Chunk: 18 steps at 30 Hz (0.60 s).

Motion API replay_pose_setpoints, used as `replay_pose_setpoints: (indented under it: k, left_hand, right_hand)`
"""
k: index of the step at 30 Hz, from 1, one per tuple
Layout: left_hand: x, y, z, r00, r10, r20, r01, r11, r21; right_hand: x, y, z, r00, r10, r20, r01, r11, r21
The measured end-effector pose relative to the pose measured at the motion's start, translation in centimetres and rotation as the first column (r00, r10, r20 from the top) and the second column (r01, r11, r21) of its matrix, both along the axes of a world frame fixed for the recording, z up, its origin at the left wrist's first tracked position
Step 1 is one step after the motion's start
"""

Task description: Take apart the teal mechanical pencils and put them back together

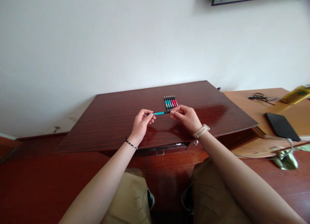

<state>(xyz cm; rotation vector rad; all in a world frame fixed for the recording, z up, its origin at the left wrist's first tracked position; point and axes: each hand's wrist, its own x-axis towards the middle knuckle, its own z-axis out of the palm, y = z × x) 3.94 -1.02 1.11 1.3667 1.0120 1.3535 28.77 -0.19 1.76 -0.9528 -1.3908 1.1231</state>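
Observation:
A blue and black pen is stretched level between my two hands, above the dark wooden table. My left hand pinches one end between thumb and fingers. At the other end, the fingertips of my right hand are closed on the pen's tip. Just behind the pen lies a row of several pens, side by side on the tabletop; those on the left are blue and those on the right are pink-red. My right hand partly covers the near ends of the row.
To the right stands a lighter wooden desk with a black cable, a dark flat device and a yellow package. A white wall rises behind the table. A drawer handle shows below its front edge.

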Motion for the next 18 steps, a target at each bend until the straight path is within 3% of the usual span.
replay_pose_setpoints:
  k: [9,18]
  left_hand:
    - [0.1,-0.2,0.5,1.0,-0.017,0.015,0.017,1.0,0.005]
    - [0.3,-0.7,1.0,0.998,-0.042,-0.047,0.043,0.999,0.02]
  right_hand:
    - [-0.2,-0.5,0.6,1.0,-0.015,0.008,0.015,1.0,0.025]
    - [0.4,-0.6,0.6,0.971,-0.093,0.222,0.068,0.991,0.114]
